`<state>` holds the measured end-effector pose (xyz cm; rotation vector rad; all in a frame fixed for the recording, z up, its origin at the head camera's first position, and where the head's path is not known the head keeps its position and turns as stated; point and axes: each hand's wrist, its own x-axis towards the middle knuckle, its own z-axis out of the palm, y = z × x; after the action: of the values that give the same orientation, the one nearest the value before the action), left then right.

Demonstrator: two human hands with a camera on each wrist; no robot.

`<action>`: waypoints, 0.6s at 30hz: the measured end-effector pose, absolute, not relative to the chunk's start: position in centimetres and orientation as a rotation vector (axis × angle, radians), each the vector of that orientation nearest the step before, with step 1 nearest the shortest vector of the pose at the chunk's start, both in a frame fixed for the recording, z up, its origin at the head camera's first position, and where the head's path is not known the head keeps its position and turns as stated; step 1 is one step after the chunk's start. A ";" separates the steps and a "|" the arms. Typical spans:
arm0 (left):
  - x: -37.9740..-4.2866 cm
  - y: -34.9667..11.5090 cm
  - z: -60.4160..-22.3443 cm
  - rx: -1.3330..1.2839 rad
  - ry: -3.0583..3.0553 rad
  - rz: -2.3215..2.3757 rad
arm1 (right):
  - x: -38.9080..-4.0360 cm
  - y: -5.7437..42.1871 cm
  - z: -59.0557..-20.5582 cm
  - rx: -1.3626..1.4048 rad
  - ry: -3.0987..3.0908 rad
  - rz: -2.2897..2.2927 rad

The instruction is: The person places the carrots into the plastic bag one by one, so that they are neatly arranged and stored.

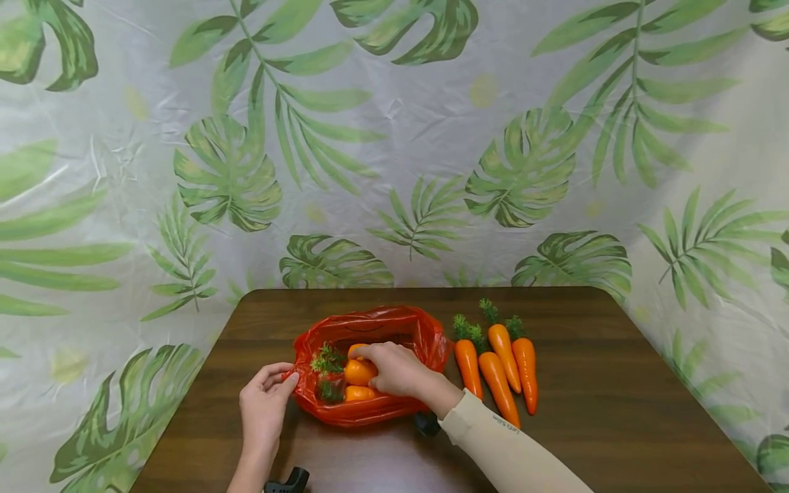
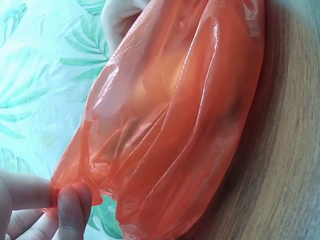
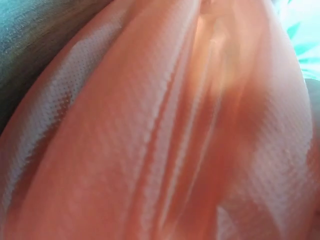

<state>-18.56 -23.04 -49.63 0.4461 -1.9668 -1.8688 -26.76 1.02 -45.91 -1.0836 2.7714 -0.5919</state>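
Observation:
A red plastic bag (image 1: pixel 345 416) lies on the table with its mouth spread wide. At its left rim my left hand (image 1: pixel 265 404) pinches the thin plastic between thumb and fingers; the left wrist view shows the bag's edge (image 2: pixel 82 187) gathered there. My right hand (image 1: pixel 397 370) reaches into the mouth, its fingers and thumb around an orange carrot (image 1: pixel 359 372) with green leafy tops (image 1: pixel 329 359) beside it. Another carrot (image 1: pixel 359 394) lies just below in the bag. Bag plastic (image 3: pixel 150 125) fills most of the right wrist view, which hides the right fingers.
Several carrots (image 1: pixel 501 385) with green tops lie side by side on the dark wooden table (image 1: pixel 592 383), right of the bag. Behind the table hangs a leaf-patterned sheet (image 1: pixel 425 137). Black wrist gear (image 1: pixel 427 424) shows under the right wrist.

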 end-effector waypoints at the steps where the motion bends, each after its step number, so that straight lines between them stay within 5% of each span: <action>1: -18.6 -23.0 -49.6 0.447 -1.968 -1.868 | -26.7 1.0 -46.0 -1.087 2.771 -0.580; 18: -18.5 -22.9 -49.6 0.453 -1.977 -1.820 | -26.5 1.0 -46.2 -1.249 2.678 -0.563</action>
<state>-18.51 -22.92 -49.57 0.4526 -1.9774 -1.8198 -26.46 0.96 -46.18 -1.2494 2.6780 -0.5626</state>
